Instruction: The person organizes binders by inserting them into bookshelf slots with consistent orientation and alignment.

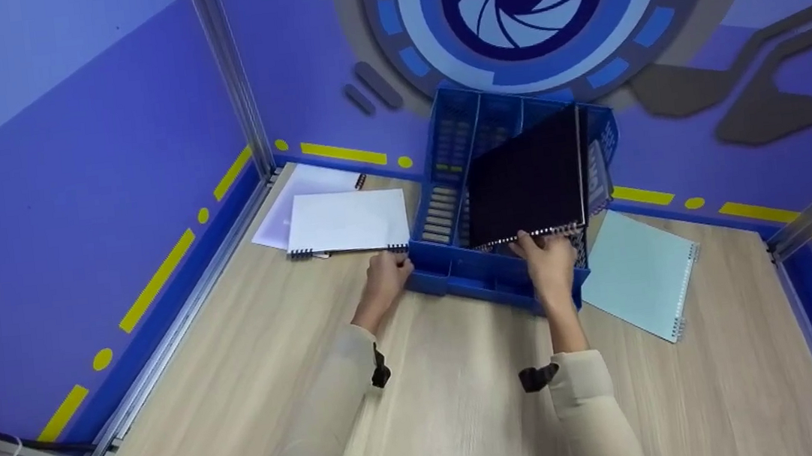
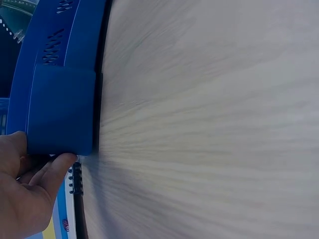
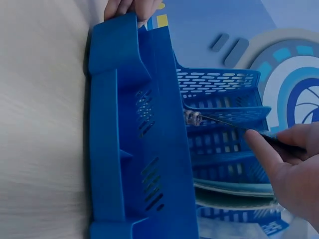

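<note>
A blue plastic file organizer [image 1: 491,285] with upright compartments and a front tray stands against the back wall. My left hand [image 1: 381,280] grips its front left corner; in the left wrist view, thumb and fingers wrap the blue edge [image 2: 62,109]. With my right hand [image 1: 550,267] I pinch a black spiral notebook [image 1: 527,177] by its bound edge. It is tilted over the organizer's middle compartments, and its far part overlaps the slots. In the right wrist view, the notebook [image 3: 224,122] appears edge-on between dividers, with green-edged notebooks [image 3: 234,194] standing in a neighbouring slot.
Left of the organizer, a white spiral notebook [image 1: 349,220] lies partly over a pale lilac one [image 1: 274,227]. A mint-green spiral notebook [image 1: 641,275] lies at the right. Printed walls [image 1: 298,65] border the wooden table [image 1: 461,396] behind and at both sides.
</note>
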Demonstrator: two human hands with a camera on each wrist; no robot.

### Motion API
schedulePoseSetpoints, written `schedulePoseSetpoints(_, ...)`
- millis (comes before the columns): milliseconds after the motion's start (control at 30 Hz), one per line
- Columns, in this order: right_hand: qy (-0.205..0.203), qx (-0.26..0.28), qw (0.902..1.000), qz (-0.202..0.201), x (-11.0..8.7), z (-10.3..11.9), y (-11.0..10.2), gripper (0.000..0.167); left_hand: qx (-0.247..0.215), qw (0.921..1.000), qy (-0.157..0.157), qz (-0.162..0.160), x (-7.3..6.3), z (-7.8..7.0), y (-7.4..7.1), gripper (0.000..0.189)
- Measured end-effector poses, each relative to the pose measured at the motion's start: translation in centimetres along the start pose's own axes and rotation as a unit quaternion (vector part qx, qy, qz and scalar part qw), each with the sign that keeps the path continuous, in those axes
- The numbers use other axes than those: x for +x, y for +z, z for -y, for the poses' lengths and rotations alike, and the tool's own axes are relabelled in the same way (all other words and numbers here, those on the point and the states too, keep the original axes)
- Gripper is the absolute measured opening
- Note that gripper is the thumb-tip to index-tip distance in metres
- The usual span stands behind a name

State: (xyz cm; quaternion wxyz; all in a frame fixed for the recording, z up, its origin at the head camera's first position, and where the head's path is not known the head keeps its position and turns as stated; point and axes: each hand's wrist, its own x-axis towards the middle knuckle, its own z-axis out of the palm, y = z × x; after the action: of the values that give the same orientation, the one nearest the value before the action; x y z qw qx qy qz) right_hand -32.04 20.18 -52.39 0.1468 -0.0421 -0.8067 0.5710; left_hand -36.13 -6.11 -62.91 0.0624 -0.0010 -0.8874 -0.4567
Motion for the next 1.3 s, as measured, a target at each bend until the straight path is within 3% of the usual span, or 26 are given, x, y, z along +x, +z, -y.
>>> schedulePoseSetpoints(133, -0.005, -0.006, 0.9997, -0.024, 0.2, -0.3, 0.2, 0.023, 0.004, 1.0, 0.004, -0.003, 0.1, 0.0, 0.0, 0.028)
schedulePoseSetpoints(467, -0.022, 0.015, 0.9994, -0.021, 1.0, 0.0, 2.7, 0.029, 0.009, 0.9997, -0.018, 0.01, 0.0, -0.1, -0.2, 0.039)
schedulePoseSetpoints(667, -0.036, 0.01, 0.9989, -0.026, 1.8, 0.4, 3.7, 0.028, 0.008, 0.9998, -0.017, 0.01, 0.0, 0.0, -0.2, 0.032)
schedulePoseSetpoints(800, -0.054, -0.029, 0.9977, -0.029, 2.6, 1.2, 4.2, 0.024, 0.003, 0.9998, -0.016, 0.011, 0.0, 0.1, -0.2, 0.023)
schedulePoseSetpoints(933, -0.052, -0.061, 0.9961, -0.037, 2.6, 1.9, 4.1, 0.024, 0.001, 0.9997, -0.019, 0.017, 0.0, 0.1, -0.1, 0.024)
schedulePoseSetpoints(1100, -0.033, -0.068, 0.9953, -0.061, 2.3, 2.1, 3.5, 0.025, -0.009, 0.9995, -0.02, 0.021, 0.0, 0.0, -0.1, 0.028)
schedulePoseSetpoints(1300, -0.033, -0.055, 0.9957, -0.067, 1.9, 2.4, 2.6, 0.026, 0.003, 0.9998, -0.019, 0.004, 0.0, -0.1, -0.1, 0.037)
